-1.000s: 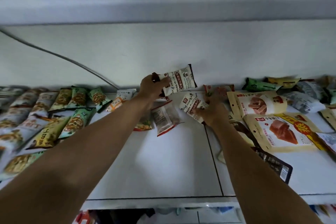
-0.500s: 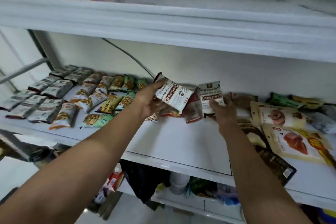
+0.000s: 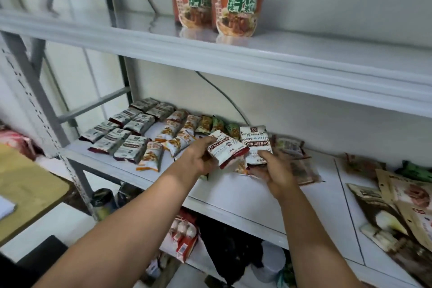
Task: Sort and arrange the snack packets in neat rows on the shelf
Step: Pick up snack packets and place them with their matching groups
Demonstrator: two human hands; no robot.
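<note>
My left hand (image 3: pixel 203 156) grips a small white and dark-red snack packet (image 3: pixel 225 148), tilted, above the middle of the white shelf (image 3: pixel 257 194). My right hand (image 3: pixel 274 172) holds a matching packet (image 3: pixel 257 144) upright, right beside the first; the two packets touch. On the shelf's left end lie rows of grey-white packets (image 3: pixel 127 132), orange-white packets (image 3: pixel 174 134) and green packets (image 3: pixel 217 124). Loose brownish packets (image 3: pixel 297 159) lie just behind my right hand.
Larger pouches (image 3: pixel 397 208) are piled at the shelf's right end. Two red noodle cups (image 3: pixel 217 4) stand on the upper shelf. A grey upright post (image 3: pixel 44 110) borders the left side. A cable (image 3: pixel 224 93) runs down the back wall. Goods fill the shelf below.
Both hands have lifted their packets off the back of the shelf and brought them together toward me. The view has swung left and up, so the upper shelf now shows.
</note>
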